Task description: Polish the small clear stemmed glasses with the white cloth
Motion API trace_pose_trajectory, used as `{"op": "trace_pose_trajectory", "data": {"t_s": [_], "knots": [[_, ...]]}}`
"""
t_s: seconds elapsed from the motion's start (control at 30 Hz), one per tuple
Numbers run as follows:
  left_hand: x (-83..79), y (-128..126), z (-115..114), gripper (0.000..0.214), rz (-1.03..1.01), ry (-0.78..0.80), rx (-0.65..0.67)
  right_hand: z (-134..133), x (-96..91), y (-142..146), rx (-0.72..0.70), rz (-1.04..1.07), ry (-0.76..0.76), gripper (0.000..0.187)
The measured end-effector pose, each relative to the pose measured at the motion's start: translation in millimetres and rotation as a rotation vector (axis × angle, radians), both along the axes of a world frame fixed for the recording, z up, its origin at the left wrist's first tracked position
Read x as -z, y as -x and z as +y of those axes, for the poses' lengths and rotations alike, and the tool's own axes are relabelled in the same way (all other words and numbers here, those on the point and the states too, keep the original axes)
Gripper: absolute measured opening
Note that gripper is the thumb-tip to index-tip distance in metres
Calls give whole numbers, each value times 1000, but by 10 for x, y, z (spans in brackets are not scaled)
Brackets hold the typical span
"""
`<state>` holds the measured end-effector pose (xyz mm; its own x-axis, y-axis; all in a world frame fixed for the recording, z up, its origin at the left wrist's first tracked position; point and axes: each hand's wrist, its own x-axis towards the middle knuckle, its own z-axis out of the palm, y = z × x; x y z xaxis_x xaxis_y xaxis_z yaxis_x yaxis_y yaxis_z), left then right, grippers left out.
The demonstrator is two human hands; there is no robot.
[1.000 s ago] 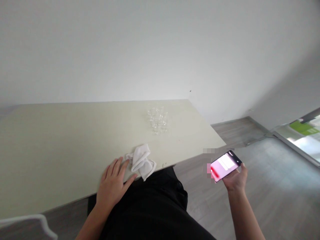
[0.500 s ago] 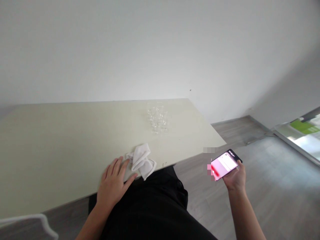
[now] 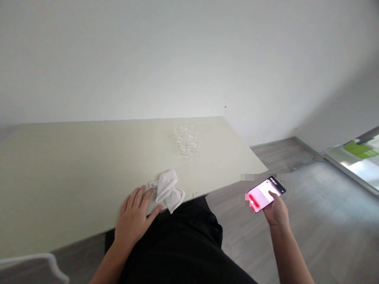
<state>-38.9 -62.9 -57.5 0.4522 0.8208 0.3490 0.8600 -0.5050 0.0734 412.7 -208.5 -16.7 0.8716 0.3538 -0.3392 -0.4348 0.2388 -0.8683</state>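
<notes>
My left hand [image 3: 134, 219] lies flat on the near edge of the pale table [image 3: 74, 165], fingers spread, its fingertips touching a crumpled white cloth [image 3: 167, 190]. My right hand [image 3: 276, 209] is off the table to the right, above the floor, and holds a phone [image 3: 265, 194] with a lit pink and white screen; the thumb rests on the screen. Several small clear glasses [image 3: 186, 140] stand grouped further back on the table, apart from both hands.
A white wall runs behind the table. Grey wood floor [image 3: 319, 221] lies to the right, with a glass door or window [image 3: 355, 161] at the far right. A white chair back [image 3: 32, 266] shows at the bottom left. My dark clothing fills the bottom centre.
My right thumb has moved onto the phone screen and the phone has tilted slightly. The left hand and the cloth have stayed put.
</notes>
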Motion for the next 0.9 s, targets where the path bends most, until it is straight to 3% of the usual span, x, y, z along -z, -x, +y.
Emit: {"op": "trace_pose_trajectory", "data": {"t_s": [0.1, 0.27, 0.6, 0.9], "knots": [[0, 0, 1, 69, -9, 0, -1, 10, -37, 13, -16, 53, -87, 26], [-6, -2, -3, 69, 8, -5, -7, 22, -88, 55, -44, 43, -66, 26], [-11, -9, -9, 68, -7, 2, -8, -15, 146, -55, -40, -68, -16, 23], [-9, 0, -3, 69, -3, -5, 0, -36, 208, -142, -26, 22, -83, 27]]}}
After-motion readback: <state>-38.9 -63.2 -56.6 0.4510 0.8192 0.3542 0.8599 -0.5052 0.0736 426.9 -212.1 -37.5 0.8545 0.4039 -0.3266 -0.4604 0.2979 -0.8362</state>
